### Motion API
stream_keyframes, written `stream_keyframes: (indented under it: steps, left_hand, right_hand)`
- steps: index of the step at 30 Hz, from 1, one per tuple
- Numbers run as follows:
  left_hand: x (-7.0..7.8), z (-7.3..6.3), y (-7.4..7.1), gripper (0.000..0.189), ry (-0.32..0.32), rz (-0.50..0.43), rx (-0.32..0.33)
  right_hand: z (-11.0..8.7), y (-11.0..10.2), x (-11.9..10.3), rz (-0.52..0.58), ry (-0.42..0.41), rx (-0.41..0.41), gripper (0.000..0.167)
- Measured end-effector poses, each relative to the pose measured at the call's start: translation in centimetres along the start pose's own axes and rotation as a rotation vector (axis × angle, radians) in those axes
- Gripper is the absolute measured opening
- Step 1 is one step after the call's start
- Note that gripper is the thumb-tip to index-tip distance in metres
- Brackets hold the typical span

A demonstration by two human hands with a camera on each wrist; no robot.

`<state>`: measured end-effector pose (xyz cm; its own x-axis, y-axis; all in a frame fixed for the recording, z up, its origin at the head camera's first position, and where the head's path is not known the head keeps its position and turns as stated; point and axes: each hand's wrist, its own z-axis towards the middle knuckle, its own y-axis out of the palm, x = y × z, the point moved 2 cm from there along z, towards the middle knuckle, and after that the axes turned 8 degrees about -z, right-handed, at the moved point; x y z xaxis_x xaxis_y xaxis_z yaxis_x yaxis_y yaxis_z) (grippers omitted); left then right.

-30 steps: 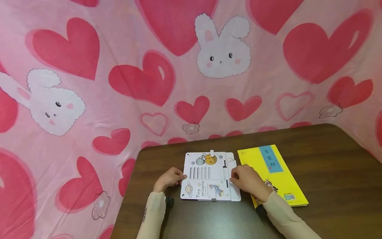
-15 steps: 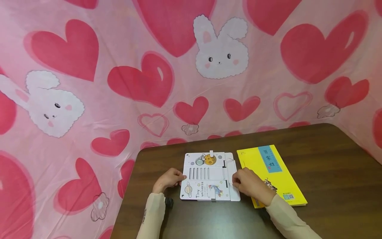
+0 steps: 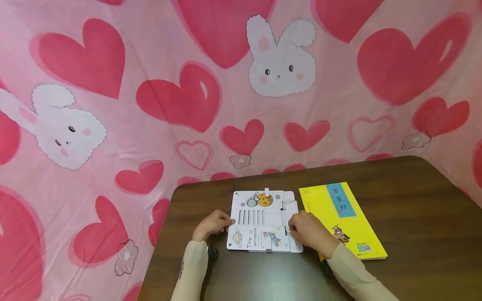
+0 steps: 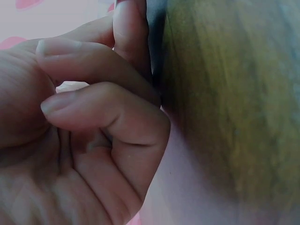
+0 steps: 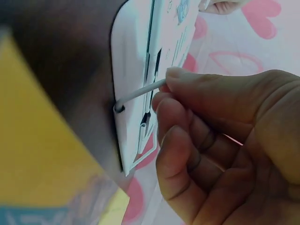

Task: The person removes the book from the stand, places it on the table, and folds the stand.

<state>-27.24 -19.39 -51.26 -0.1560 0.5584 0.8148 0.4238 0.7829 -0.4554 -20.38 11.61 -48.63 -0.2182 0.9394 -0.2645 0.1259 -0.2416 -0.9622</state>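
A white folding book stand [image 3: 259,221] printed with planets, a rocket and "Tiny universe" lies flat on the table. At its left edge my left hand [image 3: 215,223] pinches the board between thumb and index finger; the other fingers curl in, as the left wrist view shows. My right hand [image 3: 308,229] is over the stand's right side. Its thumb and index finger pinch a thin white wire arm [image 5: 140,95], which angles up from the stand's edge. A second wire arm [image 5: 149,157] sits farther along that edge, not held.
A yellow book [image 3: 361,230] with a blue title panel lies just right of the stand, partly under my right wrist. The brown table [image 3: 414,200] meets a pink cloth backdrop [image 3: 158,117] with hearts and rabbits.
My right hand drew back slightly to the right, then came in left again over the stand's edge. The left hand and the stand keep their places.
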Motion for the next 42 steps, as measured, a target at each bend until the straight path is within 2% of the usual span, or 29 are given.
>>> stream_keyframes:
  steps: [6, 13, 18, 23, 26, 30, 34, 37, 42]
  left_hand:
    - [0.4, 0.0, -0.1, 0.032, 0.018, 0.009, 0.004]
    - [0.2, 0.0, 0.1, 0.031, 0.003, 0.006, 0.005]
    - [0.3, 0.0, 0.3, 0.030, 0.026, 0.021, 0.043]
    - [0.5, -0.3, 0.4, 0.023, 0.040, 0.077, 0.118]
    - [0.9, -0.4, 0.3, 0.020, 0.064, 0.132, 0.200]
    - [1.3, -0.4, 0.3, 0.030, 0.075, 0.214, 0.305]
    - [1.7, -0.5, 0.4, 0.036, 0.085, 0.264, 0.351]
    - [2.0, -0.5, 0.4, 0.032, 0.135, 0.286, 0.383]
    - [2.8, -0.5, 1.2, 0.023, 0.275, 0.288, 0.432]
  right_hand:
    - [0.5, 0.2, -0.1, -0.024, 0.002, -0.005, 0.010]
    - [0.3, 0.3, -0.2, -0.033, 0.014, -0.020, 0.013]
    - [0.2, 0.2, 0.0, -0.018, 0.022, -0.026, 0.013]
    - [0.0, 0.5, 0.3, 0.011, 0.039, -0.066, 0.013]
    - [0.0, 0.4, 0.4, 0.013, 0.037, -0.066, 0.014]
    - [-0.1, 0.2, 0.4, 0.019, 0.031, -0.076, 0.015]
    - [-0.3, 0.0, 0.4, 0.021, 0.016, -0.066, 0.013]
    - [-0.7, -0.2, 0.3, 0.006, -0.003, -0.035, 0.016]
    - [-1.7, -0.7, 0.4, -0.021, -0.020, 0.024, 0.028]
